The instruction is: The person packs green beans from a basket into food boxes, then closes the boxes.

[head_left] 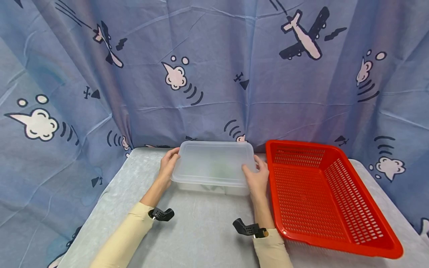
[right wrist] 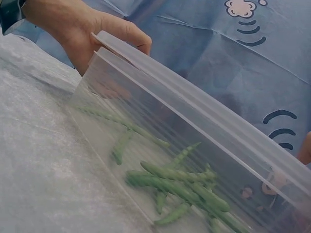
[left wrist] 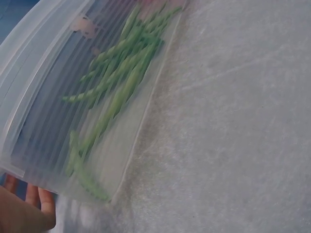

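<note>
A clear plastic box [head_left: 204, 188] with a translucent lid [head_left: 214, 162] over it lies lengthwise across the table. Green beans [left wrist: 129, 73] show through its ribbed wall in the left wrist view, and again as long green pods [right wrist: 177, 187] in the right wrist view. My left hand [head_left: 167, 164] grips the lid's left end, and its fingers curl at the box's end. At the opposite end my right hand [head_left: 258, 176] holds the lid, thumb on top, other fingers round the edge. A narrow gap shows between lid and box rim near the left hand.
Right of the box stands a large red plastic basket [head_left: 273, 193] with slotted walls, close beside my right hand. The grey-white table [head_left: 201, 230] carries both. A blue curtain [head_left: 207, 93] printed with planes hangs right behind the table's back edge.
</note>
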Action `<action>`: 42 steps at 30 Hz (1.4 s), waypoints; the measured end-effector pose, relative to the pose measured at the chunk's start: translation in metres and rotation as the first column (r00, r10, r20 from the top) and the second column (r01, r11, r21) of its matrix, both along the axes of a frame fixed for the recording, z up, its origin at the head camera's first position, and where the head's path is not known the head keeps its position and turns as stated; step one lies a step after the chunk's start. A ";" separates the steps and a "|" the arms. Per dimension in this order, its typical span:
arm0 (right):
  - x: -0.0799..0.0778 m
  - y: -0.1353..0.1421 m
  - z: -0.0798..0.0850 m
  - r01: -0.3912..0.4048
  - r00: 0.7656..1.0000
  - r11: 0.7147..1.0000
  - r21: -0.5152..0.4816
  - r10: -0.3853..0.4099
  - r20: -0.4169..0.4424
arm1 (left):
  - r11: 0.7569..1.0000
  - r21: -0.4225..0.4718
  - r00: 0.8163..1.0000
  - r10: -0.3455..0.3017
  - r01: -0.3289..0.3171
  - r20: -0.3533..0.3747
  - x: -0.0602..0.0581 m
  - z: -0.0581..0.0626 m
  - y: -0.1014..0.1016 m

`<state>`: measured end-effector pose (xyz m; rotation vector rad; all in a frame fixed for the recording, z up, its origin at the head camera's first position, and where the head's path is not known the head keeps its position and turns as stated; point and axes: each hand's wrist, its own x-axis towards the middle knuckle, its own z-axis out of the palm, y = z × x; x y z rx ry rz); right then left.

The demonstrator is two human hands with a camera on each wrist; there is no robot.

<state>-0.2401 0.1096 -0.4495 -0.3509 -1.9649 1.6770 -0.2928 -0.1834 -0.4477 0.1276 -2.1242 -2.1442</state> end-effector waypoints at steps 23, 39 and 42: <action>-0.002 0.003 -0.001 -0.019 0.999 1.000 0.014 0.018 0.039 | 0.998 -0.034 0.998 -0.052 0.052 0.029 -0.002 0.001 0.004; -0.002 0.007 -0.011 -0.126 0.990 0.974 -0.189 0.134 0.033 | 0.990 0.017 0.988 -0.138 0.137 0.073 -0.005 -0.006 -0.008; -0.002 0.010 -0.014 -0.179 0.984 0.949 -0.258 0.179 -0.023 | 0.987 0.025 0.985 -0.162 0.161 0.062 -0.006 -0.008 -0.009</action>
